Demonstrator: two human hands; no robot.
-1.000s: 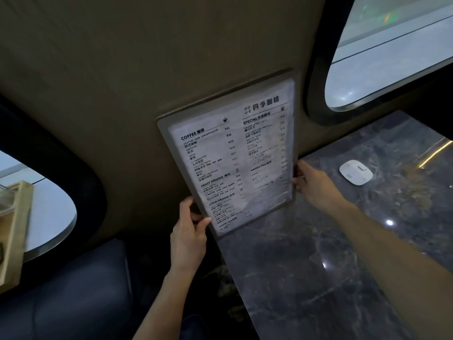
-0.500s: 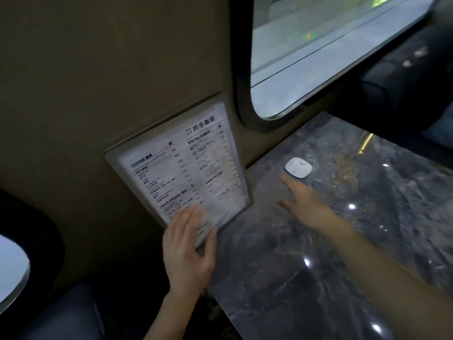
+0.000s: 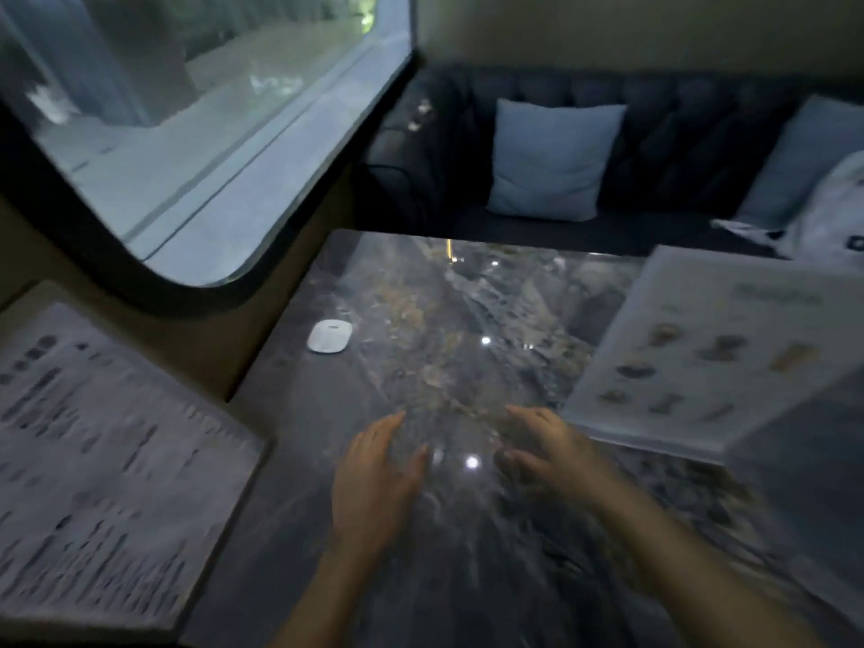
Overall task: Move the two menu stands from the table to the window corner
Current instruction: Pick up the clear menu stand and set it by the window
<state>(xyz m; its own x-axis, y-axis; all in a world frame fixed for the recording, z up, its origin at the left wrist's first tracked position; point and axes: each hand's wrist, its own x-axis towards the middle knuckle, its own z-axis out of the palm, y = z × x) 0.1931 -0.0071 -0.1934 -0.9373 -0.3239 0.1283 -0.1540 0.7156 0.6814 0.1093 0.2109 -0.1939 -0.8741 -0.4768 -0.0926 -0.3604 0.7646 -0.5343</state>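
One menu stand (image 3: 98, 465), a framed sheet of printed text, leans against the wall at the left, below the window (image 3: 196, 133) and beside the table's left edge. A second menu stand (image 3: 710, 362), showing pictures of food, stands tilted on the right side of the dark marble table (image 3: 421, 329). My left hand (image 3: 374, 479) and my right hand (image 3: 551, 446) hover over the table's middle with fingers spread and nothing in them. My right hand is just left of the picture menu, apart from it. The view is motion-blurred.
A small white oval device (image 3: 329, 336) lies on the table near the wall. Behind the table is a dark sofa (image 3: 701, 133) with a pale blue cushion (image 3: 551, 161) and a white bag (image 3: 827, 212) at the right.
Both hands let go of the text menu, which now leans against the wall. The view swung right, and both hands moved over the table towards the picture menu.
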